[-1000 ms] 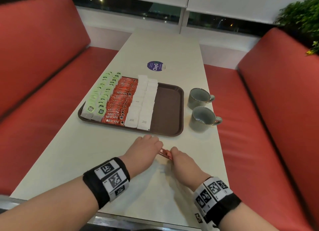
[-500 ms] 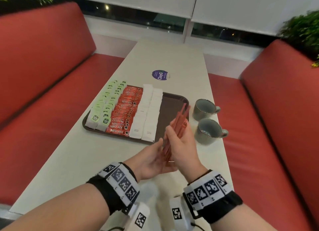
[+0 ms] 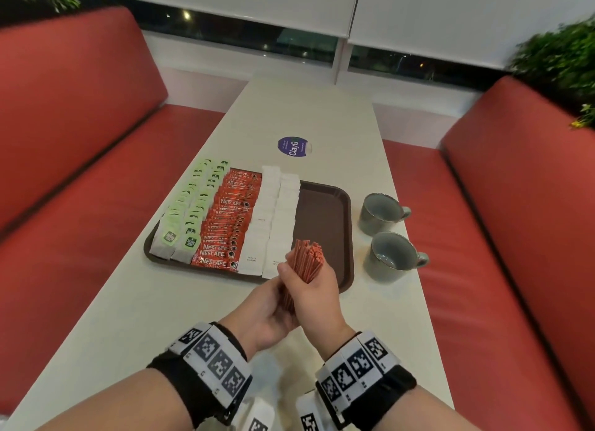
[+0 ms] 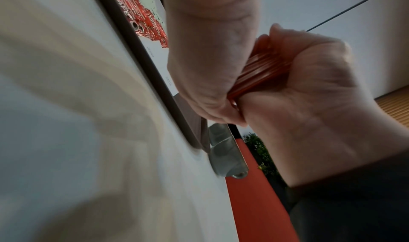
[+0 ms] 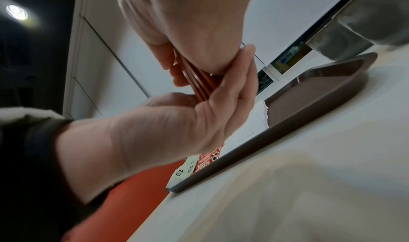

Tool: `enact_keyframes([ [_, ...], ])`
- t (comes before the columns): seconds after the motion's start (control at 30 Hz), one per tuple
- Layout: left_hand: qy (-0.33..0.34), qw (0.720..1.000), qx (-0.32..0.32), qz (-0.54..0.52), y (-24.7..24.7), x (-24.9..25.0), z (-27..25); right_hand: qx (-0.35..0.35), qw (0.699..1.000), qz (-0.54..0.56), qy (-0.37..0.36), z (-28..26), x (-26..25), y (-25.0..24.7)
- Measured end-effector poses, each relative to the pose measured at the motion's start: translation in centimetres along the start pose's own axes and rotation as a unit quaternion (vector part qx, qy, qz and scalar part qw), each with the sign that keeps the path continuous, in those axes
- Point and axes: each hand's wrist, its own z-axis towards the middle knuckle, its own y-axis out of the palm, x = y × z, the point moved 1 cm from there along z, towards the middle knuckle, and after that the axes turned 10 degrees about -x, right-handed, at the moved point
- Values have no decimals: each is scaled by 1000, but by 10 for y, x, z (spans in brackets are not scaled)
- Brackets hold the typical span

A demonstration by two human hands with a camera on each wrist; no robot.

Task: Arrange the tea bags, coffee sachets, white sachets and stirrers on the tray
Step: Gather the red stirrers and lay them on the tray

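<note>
A bundle of red stirrers [image 3: 306,260] stands nearly upright above the table, just before the near edge of the brown tray [image 3: 325,211]. My right hand [image 3: 314,285] grips the bundle around its middle. My left hand [image 3: 267,311] lies below it with straight fingers against the bundle's lower end [image 5: 199,84]. The tray holds rows of green tea bags [image 3: 190,211], red coffee sachets [image 3: 230,218] and white sachets [image 3: 273,218]. Its right part is bare.
Two grey mugs [image 3: 380,213] [image 3: 391,256] stand right of the tray. A purple round sticker [image 3: 293,145] is on the table behind it. Red benches [image 3: 515,237] flank the table on both sides.
Both hands lifted the stirrers off the table. The bundle now stands steeper and more compact, with its lower end in the left palm.
</note>
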Motion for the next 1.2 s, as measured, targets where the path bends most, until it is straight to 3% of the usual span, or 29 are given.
enact_keyframes([
  [0.23,-21,999,15,-20,-1,13,9,20,997,-79,14,16,7,15],
  [0.4,4,1000,25,13,2,38,21,95,995,0,27,46,4,19],
  [0.5,24,999,30,28,1,55,31,79,994,55,41,66,0,25],
  [0.7,35,999,30,23,-7,81,54,75,996,-13,49,109,-7,26],
  [0.83,46,996,54,60,-22,103,61,89,980,-34,174,156,8,-4],
  [1.0,81,994,60,48,-35,126,56,80,925,-23,371,204,27,-42],
  [1.13,84,993,51,62,-41,134,54,42,886,-130,444,232,32,-53],
  [1.2,85,993,49,66,-45,137,53,44,878,-189,437,239,36,-55],
])
